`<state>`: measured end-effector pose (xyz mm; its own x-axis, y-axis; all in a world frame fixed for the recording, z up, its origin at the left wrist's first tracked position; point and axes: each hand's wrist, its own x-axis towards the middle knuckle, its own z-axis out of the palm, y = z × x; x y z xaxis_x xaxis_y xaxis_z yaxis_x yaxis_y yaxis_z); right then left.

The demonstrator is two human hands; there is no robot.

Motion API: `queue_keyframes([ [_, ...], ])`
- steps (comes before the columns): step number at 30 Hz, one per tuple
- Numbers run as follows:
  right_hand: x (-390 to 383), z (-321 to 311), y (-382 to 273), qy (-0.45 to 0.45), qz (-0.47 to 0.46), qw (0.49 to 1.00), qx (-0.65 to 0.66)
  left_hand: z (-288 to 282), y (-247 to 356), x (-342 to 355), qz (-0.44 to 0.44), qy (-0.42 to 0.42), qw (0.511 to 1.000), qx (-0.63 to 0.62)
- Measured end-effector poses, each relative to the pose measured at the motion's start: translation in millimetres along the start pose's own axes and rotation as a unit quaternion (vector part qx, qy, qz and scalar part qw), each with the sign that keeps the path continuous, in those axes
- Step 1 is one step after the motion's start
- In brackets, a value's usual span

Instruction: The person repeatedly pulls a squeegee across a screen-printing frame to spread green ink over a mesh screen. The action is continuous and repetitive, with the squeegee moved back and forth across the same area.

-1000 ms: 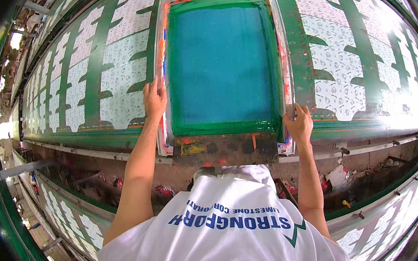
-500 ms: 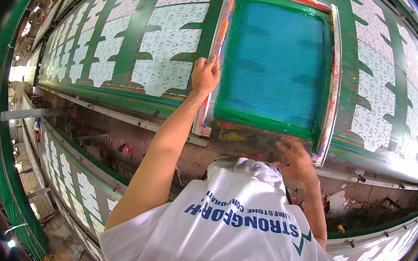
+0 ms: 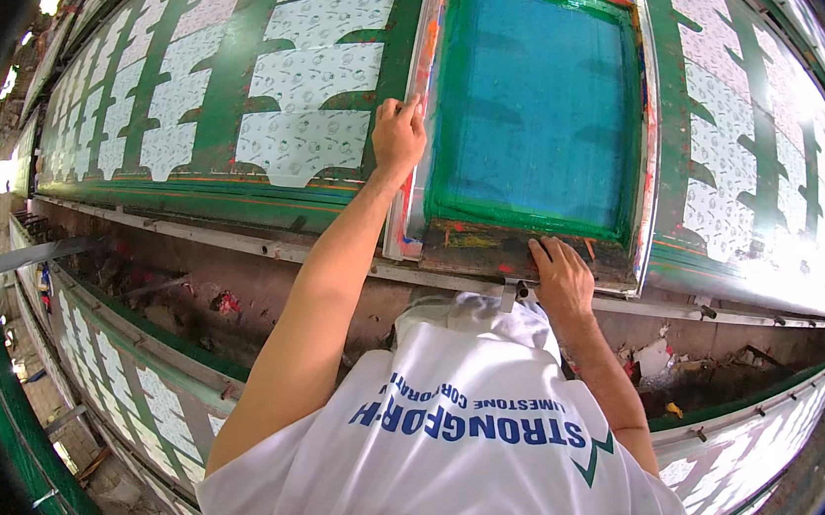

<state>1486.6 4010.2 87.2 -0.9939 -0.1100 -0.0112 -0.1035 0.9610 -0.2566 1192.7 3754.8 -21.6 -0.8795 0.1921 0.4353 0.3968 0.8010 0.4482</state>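
Observation:
A screen-printing frame with blue mesh and a green border lies on the long green table, its rails smeared with orange and red. My left hand is closed on the frame's left rail, fingers curled over the edge. Across the near end of the frame lies a dark, paint-stained board. My right hand rests on the right part of this board with its fingers stretched forward and slightly apart. The cut pieces' dark gaps show through the mesh.
White printed fabric pieces lie in rows on the green table, left and right of the frame. A metal rail runs along its near edge. Behind me stands another table with similar pieces, across an aisle with scraps.
My right hand has moved from a blurred position below the board onto the board. My left hand stays at the left rail. The view has shifted slightly.

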Motion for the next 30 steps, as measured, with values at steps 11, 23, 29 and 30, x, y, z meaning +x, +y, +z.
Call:
queue_keyframes([
  [11, 186, 0, 54, 0.019, 0.142, 0.988, -0.061, -5, 0, -1, -0.022, -0.016, 0.999, -0.031],
  [23, 465, -41, 188, 0.0, 0.11, 0.986, -0.121, -5, 4, -1, -0.023, -0.04, 0.998, 0.034],
  [29, 427, -23, 187, 0.052, 0.04, 0.995, -0.073, -8, 9, 2, -0.035, -0.036, 0.998, 0.023],
  [30, 423, -23, 185, 0.068, 0.028, 0.995, -0.072, -8, 10, 2, -0.037, -0.032, 0.999, 0.019],
])
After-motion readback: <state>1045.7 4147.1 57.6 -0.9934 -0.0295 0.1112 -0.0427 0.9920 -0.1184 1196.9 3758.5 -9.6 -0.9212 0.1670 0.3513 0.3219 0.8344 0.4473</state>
